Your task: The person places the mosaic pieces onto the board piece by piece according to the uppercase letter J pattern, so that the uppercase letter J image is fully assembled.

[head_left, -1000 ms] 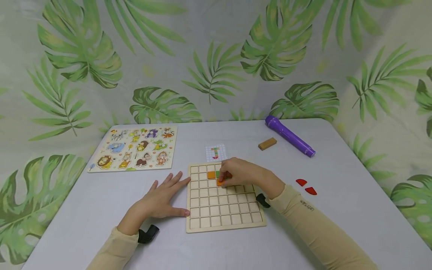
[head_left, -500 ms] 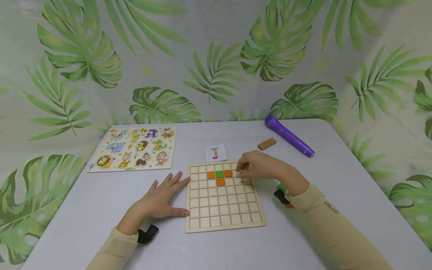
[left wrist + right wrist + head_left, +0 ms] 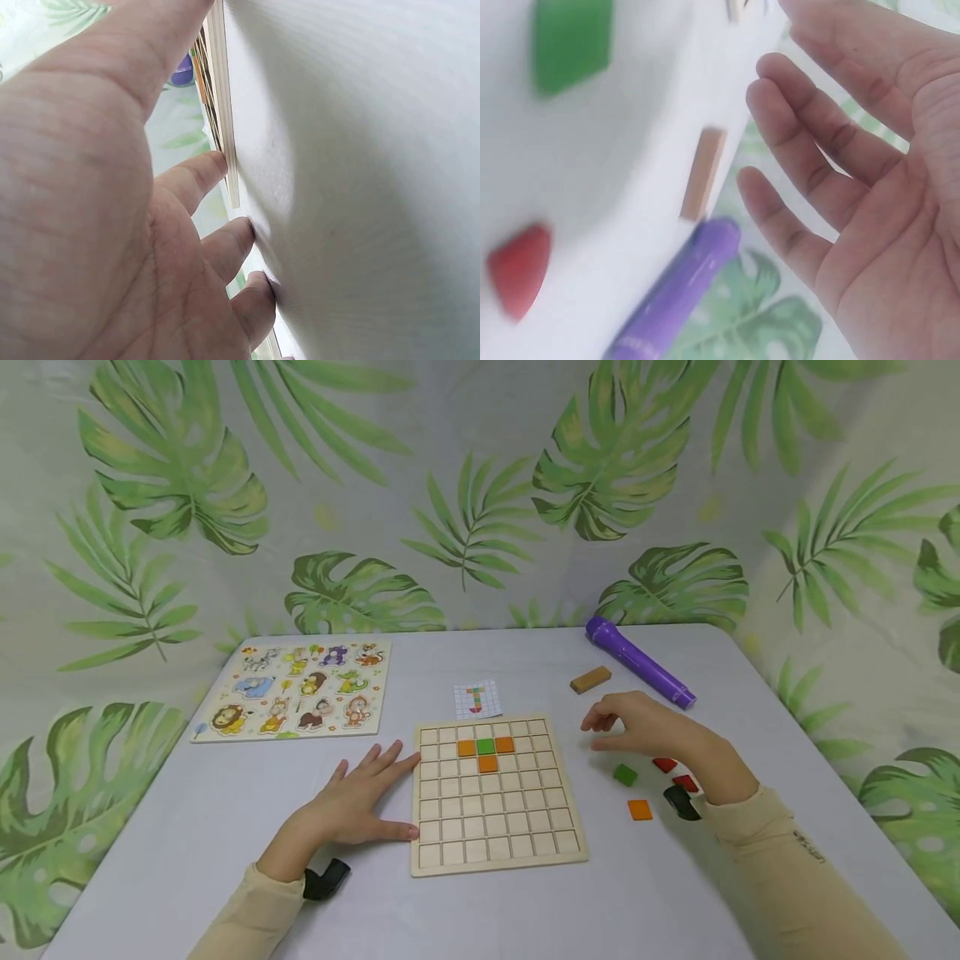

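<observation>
A wooden grid board (image 3: 491, 822) lies in mid-table with a green tile (image 3: 486, 746) and several orange tiles (image 3: 487, 764) set in its upper squares. My left hand (image 3: 352, 802) rests on the table with fingers spread, its thumb and a fingertip at the board's left edge. My right hand (image 3: 652, 727) hovers to the right of the board, fingers loosely bent and holding nothing, as the right wrist view shows. Below it lie a loose green tile (image 3: 625, 774), an orange tile (image 3: 640, 810) and two red quarter-round pieces (image 3: 686, 783), partly covered by the wrist.
A small pattern card (image 3: 477, 699) lies just behind the board. At the back right are a wooden block (image 3: 591, 680) and a purple toy microphone (image 3: 641, 662). An animal puzzle board (image 3: 296, 692) takes up the back left. Leaf-patterned cloth hangs behind the table.
My right hand has let go of an orange tile in the grid and moved right, off the board, uncovering the tiles there. My left hand has stayed in place.
</observation>
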`<state>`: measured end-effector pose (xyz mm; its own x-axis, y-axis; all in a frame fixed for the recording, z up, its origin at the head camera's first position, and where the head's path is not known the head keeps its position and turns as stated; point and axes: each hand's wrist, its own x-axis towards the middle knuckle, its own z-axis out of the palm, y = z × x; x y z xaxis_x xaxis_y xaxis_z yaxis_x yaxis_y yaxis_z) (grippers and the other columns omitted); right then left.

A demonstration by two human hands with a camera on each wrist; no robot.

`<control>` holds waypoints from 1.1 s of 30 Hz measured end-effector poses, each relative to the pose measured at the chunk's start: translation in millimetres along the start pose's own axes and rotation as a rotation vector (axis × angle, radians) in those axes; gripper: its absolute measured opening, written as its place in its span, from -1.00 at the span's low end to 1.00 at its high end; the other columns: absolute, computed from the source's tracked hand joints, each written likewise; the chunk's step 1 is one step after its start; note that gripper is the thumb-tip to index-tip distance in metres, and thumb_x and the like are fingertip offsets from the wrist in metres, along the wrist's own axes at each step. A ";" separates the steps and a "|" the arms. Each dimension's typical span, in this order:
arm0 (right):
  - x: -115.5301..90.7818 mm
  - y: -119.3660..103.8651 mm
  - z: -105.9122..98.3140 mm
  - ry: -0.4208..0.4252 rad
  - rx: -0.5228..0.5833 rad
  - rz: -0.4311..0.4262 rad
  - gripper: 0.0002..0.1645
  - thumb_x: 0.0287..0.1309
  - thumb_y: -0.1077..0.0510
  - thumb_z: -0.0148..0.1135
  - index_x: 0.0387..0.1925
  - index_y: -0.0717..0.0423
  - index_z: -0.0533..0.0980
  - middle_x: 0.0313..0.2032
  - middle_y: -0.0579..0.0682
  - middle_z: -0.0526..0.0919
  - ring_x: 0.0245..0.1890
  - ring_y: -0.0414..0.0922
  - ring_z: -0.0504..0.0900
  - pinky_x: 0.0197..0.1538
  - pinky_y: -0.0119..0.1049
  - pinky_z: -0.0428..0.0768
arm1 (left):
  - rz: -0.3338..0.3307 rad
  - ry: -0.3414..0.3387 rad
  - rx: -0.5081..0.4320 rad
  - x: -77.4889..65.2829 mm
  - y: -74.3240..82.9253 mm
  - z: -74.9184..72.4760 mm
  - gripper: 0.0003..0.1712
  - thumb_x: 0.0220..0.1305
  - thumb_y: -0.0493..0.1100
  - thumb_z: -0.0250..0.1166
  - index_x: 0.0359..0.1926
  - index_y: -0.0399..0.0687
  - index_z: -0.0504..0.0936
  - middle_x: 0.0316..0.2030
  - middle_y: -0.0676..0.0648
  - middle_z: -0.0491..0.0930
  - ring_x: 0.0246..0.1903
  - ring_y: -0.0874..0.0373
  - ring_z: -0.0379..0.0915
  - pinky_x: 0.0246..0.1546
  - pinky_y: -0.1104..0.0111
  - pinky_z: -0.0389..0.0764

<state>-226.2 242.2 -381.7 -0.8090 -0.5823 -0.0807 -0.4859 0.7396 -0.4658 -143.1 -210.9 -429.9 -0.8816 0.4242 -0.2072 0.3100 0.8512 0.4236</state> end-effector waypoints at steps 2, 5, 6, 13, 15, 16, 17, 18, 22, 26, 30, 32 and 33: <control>-9.0 6.1 -2.5 0.027 0.000 0.017 -0.74 0.34 0.15 0.48 0.01 0.13 0.74 -0.04 0.02 0.82 0.00 -0.01 0.74 0.19 0.15 0.71 | 0.002 0.002 0.003 -0.4 0.0 -0.1 0.27 0.14 0.50 0.50 0.73 0.27 0.12 0.75 -0.18 -0.08 0.72 -0.36 -0.22 0.54 -0.55 -0.20; -21.0 14.0 -4.9 0.059 0.004 0.034 -0.72 0.33 0.15 0.49 0.03 0.15 0.73 -0.04 0.03 0.82 0.00 -0.01 0.75 0.18 0.16 0.72 | 0.002 0.003 0.004 -0.8 0.4 -0.5 0.27 0.14 0.50 0.50 0.73 0.27 0.12 0.75 -0.18 -0.08 0.72 -0.36 -0.22 0.54 -0.55 -0.20; -24.5 16.5 -5.2 0.065 0.006 0.041 -0.71 0.33 0.15 0.49 0.03 0.16 0.73 -0.04 0.03 0.82 0.00 -0.01 0.75 0.17 0.16 0.72 | 0.004 0.003 0.004 -1.0 0.6 -0.9 0.27 0.14 0.50 0.50 0.73 0.26 0.13 0.75 -0.18 -0.08 0.71 -0.37 -0.22 0.54 -0.55 -0.19; -42.3 27.3 -3.4 0.045 0.024 0.099 -0.64 0.35 0.06 0.50 0.08 0.13 0.73 -0.02 0.00 0.81 0.03 0.00 0.73 0.18 0.14 0.72 | 0.006 0.004 0.004 -0.9 0.9 -1.1 0.27 0.14 0.48 0.51 0.73 0.25 0.13 0.75 -0.19 -0.07 0.71 -0.37 -0.21 0.54 -0.55 -0.20; -45.4 28.4 -1.5 0.028 0.040 0.112 -0.60 0.33 0.02 0.51 0.10 0.12 0.72 -0.05 -0.04 0.80 -0.01 -0.05 0.71 0.11 -0.02 0.75 | 0.007 0.003 0.003 -1.1 1.1 -1.2 0.27 0.14 0.48 0.50 0.73 0.26 0.13 0.75 -0.19 -0.07 0.71 -0.37 -0.21 0.54 -0.56 -0.19; -46.7 28.3 -0.5 0.023 0.049 0.116 -0.58 0.32 0.01 0.52 0.10 0.12 0.72 -0.08 -0.06 0.79 -0.04 -0.08 0.71 0.08 -0.07 0.75 | 0.011 0.005 -0.002 -1.4 1.1 -1.2 0.27 0.14 0.48 0.51 0.72 0.25 0.13 0.74 -0.20 -0.06 0.71 -0.38 -0.20 0.53 -0.56 -0.19; -47.6 27.8 0.7 0.015 0.058 0.118 -0.56 0.30 0.00 0.54 0.10 0.13 0.72 -0.12 -0.08 0.78 -0.07 -0.11 0.69 0.04 -0.14 0.74 | 0.013 0.006 -0.007 -1.7 1.4 -1.3 0.27 0.13 0.48 0.51 0.72 0.26 0.14 0.74 -0.20 -0.06 0.71 -0.38 -0.20 0.53 -0.56 -0.20; -48.5 27.3 2.0 0.007 0.065 0.121 -0.55 0.29 -0.01 0.55 0.10 0.13 0.71 -0.16 -0.11 0.76 -0.10 -0.15 0.68 0.00 -0.20 0.73 | 0.016 0.005 -0.013 -2.2 1.7 -1.4 0.27 0.13 0.48 0.52 0.72 0.26 0.14 0.74 -0.21 -0.06 0.71 -0.38 -0.21 0.53 -0.57 -0.21; -49.8 24.1 7.9 -0.025 0.073 0.136 -0.51 0.24 -0.02 0.58 0.11 0.13 0.70 -0.29 -0.16 0.70 -0.25 -0.22 0.62 -0.09 -0.34 0.66 | 0.025 0.009 -0.037 -2.6 1.6 -1.7 0.27 0.10 0.48 0.53 0.71 0.25 0.17 0.74 -0.23 -0.05 0.70 -0.41 -0.21 0.52 -0.58 -0.22; -50.1 22.3 14.1 -0.043 0.081 0.156 -0.48 0.21 -0.03 0.61 0.11 0.12 0.69 -0.33 -0.16 0.66 -0.31 -0.21 0.57 -0.20 -0.40 0.61 | 0.016 0.000 -0.026 -1.6 1.9 -1.9 0.27 0.13 0.48 0.52 0.72 0.25 0.15 0.74 -0.20 -0.07 0.71 -0.38 -0.22 0.54 -0.55 -0.23; -50.1 21.7 19.1 -0.050 0.093 0.167 -0.47 0.18 -0.04 0.63 0.10 0.11 0.69 -0.32 -0.14 0.65 -0.30 -0.20 0.55 -0.21 -0.40 0.58 | 0.004 -0.006 -0.009 -0.3 1.1 -0.9 0.26 0.15 0.49 0.50 0.73 0.27 0.13 0.75 -0.17 -0.08 0.72 -0.35 -0.24 0.55 -0.53 -0.22; -49.9 21.8 21.0 -0.056 0.104 0.176 -0.47 0.17 -0.03 0.63 0.09 0.11 0.69 -0.32 -0.12 0.65 -0.30 -0.19 0.55 -0.21 -0.39 0.58 | -0.001 -0.007 -0.006 -0.3 1.4 -0.6 0.26 0.15 0.49 0.50 0.73 0.28 0.13 0.75 -0.16 -0.09 0.73 -0.33 -0.25 0.56 -0.52 -0.22; -49.8 21.7 21.8 -0.059 0.112 0.184 -0.47 0.17 -0.03 0.64 0.09 0.10 0.69 -0.31 -0.12 0.64 -0.29 -0.19 0.56 -0.20 -0.39 0.58 | -0.001 -0.006 -0.004 -0.3 1.5 -0.6 0.26 0.14 0.49 0.50 0.73 0.28 0.13 0.75 -0.16 -0.09 0.72 -0.34 -0.25 0.56 -0.53 -0.22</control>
<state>-189.2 279.9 -407.0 -0.8582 -0.4624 -0.2231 -0.2898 0.7950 -0.5330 -142.5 -210.0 -428.7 -0.8797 0.4251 -0.2129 0.3077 0.8504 0.4268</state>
